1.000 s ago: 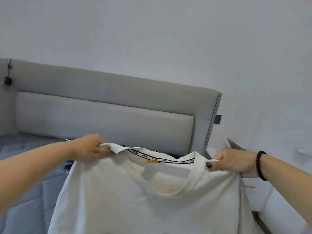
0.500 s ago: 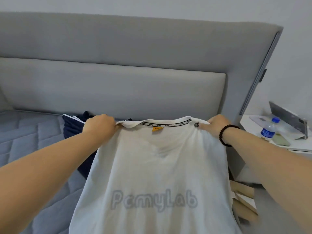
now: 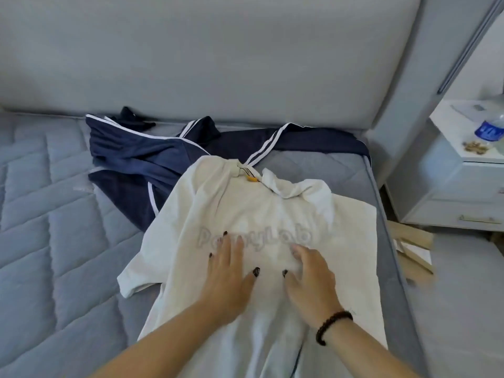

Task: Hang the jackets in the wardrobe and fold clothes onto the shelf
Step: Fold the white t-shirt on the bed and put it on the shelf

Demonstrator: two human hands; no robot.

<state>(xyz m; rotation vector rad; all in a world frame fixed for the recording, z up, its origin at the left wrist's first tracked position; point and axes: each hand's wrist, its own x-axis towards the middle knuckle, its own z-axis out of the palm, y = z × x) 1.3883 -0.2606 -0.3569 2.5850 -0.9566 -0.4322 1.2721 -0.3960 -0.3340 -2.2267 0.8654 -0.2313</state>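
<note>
A white T-shirt (image 3: 351, 230) with pale lettering lies spread on the bed, its collar rumpled toward the headboard and one sleeve sticking out to the left. My left hand (image 3: 229, 276) lies flat on the shirt's middle, fingers straight. My right hand (image 3: 311, 279), a dark bead bracelet at its wrist, presses the cloth just beside it, fingers slightly bent. A navy garment with white stripes (image 3: 141, 159) lies crumpled behind the shirt, partly under its collar.
The quilted blue-grey mattress (image 3: 46, 214) stretches left. A grey padded headboard (image 3: 218, 55) stands behind. To the right is a white bedside table (image 3: 463, 186) with a water bottle (image 3: 491, 126), and wooden pieces (image 3: 411, 238) lie on the floor beside the bed.
Both hands let go of the shirt's shoulders. The shirt, held up before, now lies on the bed, and the hands have moved down onto its middle.
</note>
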